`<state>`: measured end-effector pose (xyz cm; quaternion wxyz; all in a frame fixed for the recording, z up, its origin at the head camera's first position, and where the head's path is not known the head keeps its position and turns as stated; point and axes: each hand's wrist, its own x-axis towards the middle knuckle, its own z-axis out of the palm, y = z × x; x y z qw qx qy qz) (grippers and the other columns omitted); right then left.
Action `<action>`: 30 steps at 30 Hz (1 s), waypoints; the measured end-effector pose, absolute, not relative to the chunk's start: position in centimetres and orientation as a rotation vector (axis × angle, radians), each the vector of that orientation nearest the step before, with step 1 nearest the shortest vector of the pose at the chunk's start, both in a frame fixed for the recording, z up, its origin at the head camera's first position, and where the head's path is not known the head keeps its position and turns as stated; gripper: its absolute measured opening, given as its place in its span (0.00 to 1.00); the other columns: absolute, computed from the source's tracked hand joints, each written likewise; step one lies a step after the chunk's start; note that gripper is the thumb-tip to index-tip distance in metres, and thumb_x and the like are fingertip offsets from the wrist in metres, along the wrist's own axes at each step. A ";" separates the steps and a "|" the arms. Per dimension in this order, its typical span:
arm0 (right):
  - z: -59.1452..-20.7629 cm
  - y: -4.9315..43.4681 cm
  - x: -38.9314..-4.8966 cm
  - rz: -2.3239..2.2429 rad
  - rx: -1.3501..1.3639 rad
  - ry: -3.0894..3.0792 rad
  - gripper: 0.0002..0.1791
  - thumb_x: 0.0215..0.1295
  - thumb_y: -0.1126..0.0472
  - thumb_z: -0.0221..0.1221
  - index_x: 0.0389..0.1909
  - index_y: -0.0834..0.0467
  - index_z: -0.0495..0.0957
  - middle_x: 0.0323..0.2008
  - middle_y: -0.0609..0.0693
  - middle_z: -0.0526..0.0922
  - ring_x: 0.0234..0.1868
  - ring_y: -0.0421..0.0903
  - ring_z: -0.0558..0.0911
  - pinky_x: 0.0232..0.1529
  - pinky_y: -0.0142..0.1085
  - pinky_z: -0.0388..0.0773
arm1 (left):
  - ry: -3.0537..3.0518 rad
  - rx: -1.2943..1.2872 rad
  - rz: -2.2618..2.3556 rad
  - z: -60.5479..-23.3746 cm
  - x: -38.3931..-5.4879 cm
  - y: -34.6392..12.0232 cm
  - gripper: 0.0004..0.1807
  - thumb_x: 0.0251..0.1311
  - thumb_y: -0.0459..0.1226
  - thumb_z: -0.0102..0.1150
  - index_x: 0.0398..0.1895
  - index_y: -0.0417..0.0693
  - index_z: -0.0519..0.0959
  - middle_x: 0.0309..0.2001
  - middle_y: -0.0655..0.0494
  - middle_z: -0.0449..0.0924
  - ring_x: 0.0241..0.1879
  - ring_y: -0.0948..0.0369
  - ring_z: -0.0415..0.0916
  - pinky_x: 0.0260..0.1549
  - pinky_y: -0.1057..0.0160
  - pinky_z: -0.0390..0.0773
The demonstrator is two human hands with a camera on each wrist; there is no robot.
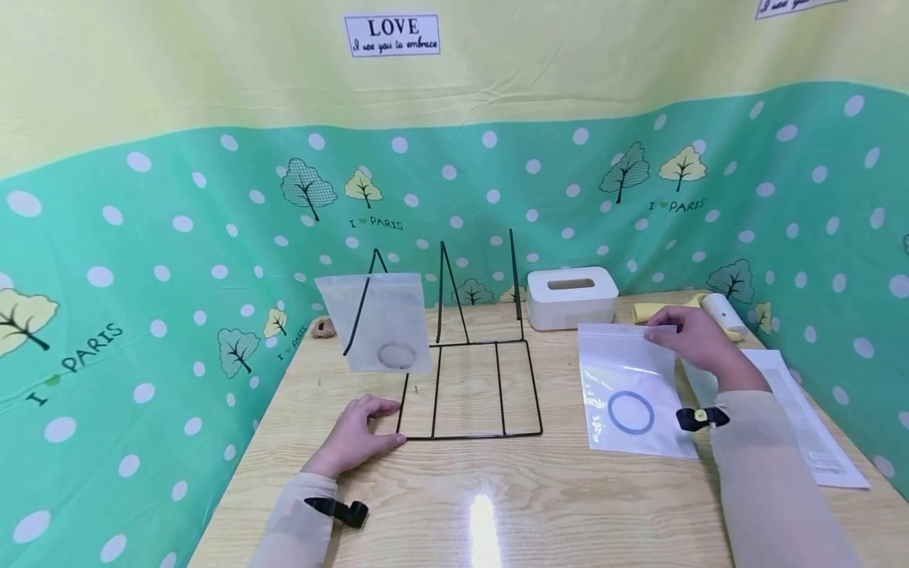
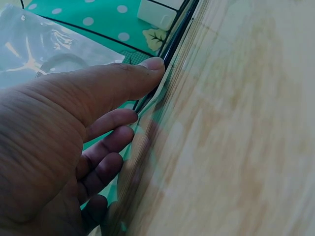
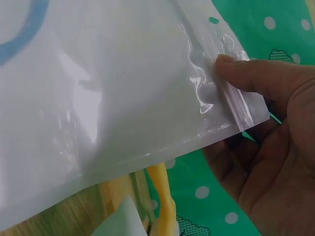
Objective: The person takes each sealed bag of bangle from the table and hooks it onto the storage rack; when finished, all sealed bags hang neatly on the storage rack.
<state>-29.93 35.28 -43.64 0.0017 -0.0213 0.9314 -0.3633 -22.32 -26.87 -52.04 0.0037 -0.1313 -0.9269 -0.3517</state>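
A black wire rack [image 1: 502, 386] sits on the table with upright wire dividers along its back. My left hand [image 1: 357, 435] is at the rack's front left corner, thumb and index finger spread apart and touching its wire. In the left wrist view the thumb [image 2: 128, 81] lies along the dark wire, the other fingers loosely bent below. A translucent bag [image 1: 369, 315] with a round outline leans on the leftmost divider. My right hand [image 1: 692, 339] pinches the top right corner of a white zip bag [image 1: 625, 367] with a blue ring on it, held upright right of the rack.
A white tissue box [image 1: 572, 304] stands behind, between rack and bag. Further right are a yellow item [image 1: 656, 309] and a white cylinder [image 1: 723, 313]. More white bags [image 1: 809, 426] lie at the right edge. A small brown object [image 1: 323, 327] sits back left, before the curtain.
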 end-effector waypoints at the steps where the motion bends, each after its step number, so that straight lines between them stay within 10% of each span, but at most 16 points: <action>1: -43.6 35.3 -29.9 -1.140 -0.072 2.921 0.16 0.75 0.50 0.64 0.53 0.56 0.81 0.53 0.60 0.82 0.51 0.59 0.78 0.46 0.48 0.79 | -2.906 -0.411 -1.105 -52.0 -22.3 -26.9 0.34 0.48 0.51 0.85 0.60 0.55 0.85 0.49 0.64 0.80 0.54 0.57 0.73 0.58 0.48 0.71; 12: -42.2 35.2 -29.0 -1.083 -0.123 2.924 0.21 0.76 0.56 0.62 0.63 0.61 0.79 0.61 0.67 0.78 0.58 0.65 0.76 0.55 0.61 0.78 | -2.882 -0.435 -1.096 -52.1 -22.3 -26.9 0.33 0.49 0.51 0.84 0.59 0.55 0.85 0.50 0.63 0.81 0.54 0.55 0.73 0.57 0.47 0.71; 30: -39.2 34.8 -27.0 -1.120 -0.206 3.115 0.17 0.73 0.53 0.67 0.53 0.60 0.86 0.51 0.61 0.84 0.43 0.55 0.79 0.36 0.39 0.78 | -2.908 -0.415 -1.111 -52.2 -22.5 -27.1 0.34 0.47 0.52 0.84 0.60 0.58 0.85 0.50 0.66 0.81 0.55 0.57 0.72 0.59 0.48 0.70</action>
